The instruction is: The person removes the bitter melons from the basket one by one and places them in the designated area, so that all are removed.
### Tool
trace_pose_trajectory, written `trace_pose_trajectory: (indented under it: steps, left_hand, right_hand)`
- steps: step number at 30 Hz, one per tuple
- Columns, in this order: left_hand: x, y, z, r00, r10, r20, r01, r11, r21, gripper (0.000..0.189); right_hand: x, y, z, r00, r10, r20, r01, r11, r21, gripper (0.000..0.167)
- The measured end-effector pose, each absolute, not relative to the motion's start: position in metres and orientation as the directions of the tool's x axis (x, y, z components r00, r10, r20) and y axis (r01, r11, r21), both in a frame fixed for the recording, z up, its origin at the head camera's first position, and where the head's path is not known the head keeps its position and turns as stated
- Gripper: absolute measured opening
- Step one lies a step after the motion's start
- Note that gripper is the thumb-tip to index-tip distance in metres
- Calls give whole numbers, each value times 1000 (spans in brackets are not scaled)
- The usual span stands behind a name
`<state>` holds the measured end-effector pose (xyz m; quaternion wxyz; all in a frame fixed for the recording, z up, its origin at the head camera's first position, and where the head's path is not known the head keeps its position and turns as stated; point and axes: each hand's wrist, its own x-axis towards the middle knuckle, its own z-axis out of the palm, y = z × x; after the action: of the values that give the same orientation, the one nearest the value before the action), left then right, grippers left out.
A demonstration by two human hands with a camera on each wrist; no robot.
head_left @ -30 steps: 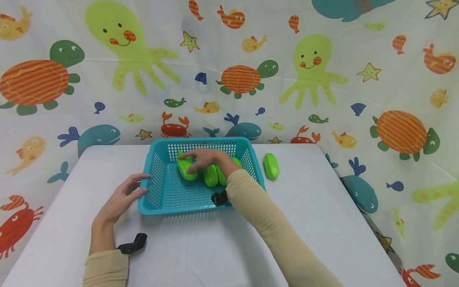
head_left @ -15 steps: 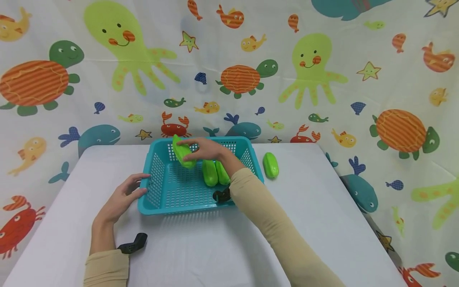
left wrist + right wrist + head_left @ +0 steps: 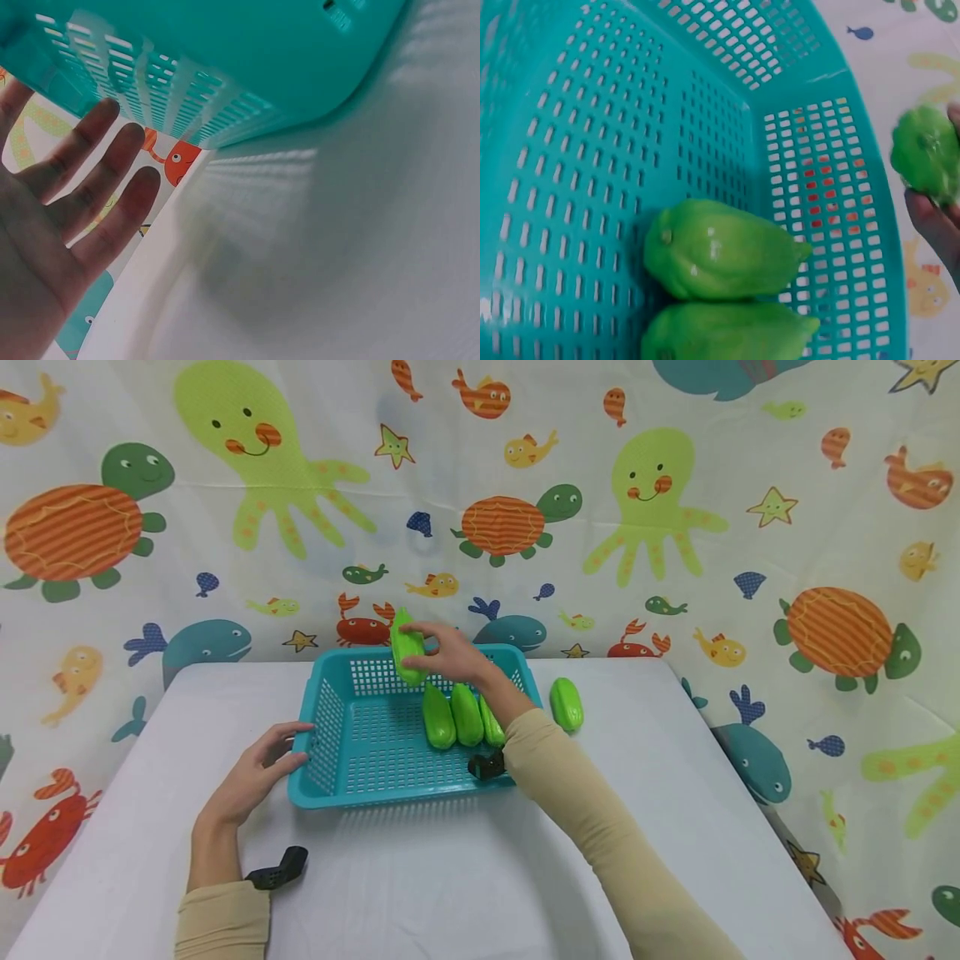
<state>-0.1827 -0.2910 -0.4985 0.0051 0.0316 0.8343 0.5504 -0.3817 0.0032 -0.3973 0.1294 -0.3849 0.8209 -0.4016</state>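
Observation:
My right hand pinches a green fruit, long, lobed and pointed at one end, above the far rim of the turquoise basket. In the right wrist view this fruit shows end-on, with the fingers partly cut off by the frame. Inside the basket, three similar fruits lie side by side towards the right; the forearm partly covers the rightmost. My left hand is at the basket's left side, fingertips at the rim. Its fingers look extended and spread in the left wrist view.
Another green fruit lies on the white table, right of the basket. Behind the table hangs a curtain printed with sea animals. A black wrist device sits on the left wrist, another below the right forearm.
My right hand has lifted the fruit from the basket's left part, up and then to the right over the far rim. The left hand has stayed put.

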Motion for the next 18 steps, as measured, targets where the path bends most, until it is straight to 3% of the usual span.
trace_pose_trajectory:
  steps: [3, 9, 18]
  left_hand:
    - [-183, -290, -498, -998, 58, 24, 45, 392, 919, 53]
    - [-182, -290, -498, -998, 55, 19, 39, 395, 918, 53]
    - [-181, -289, -499, -999, 49, 13, 32, 406, 913, 53]
  right_hand:
    - [-380, 13, -394, -740, -662, 123, -519, 444, -731, 56]
    - [-378, 33, -384, -823, -551, 140, -455, 490, -743, 54]
    - [-382, 62, -384, -861, -489, 138, -413, 516, -751, 52]
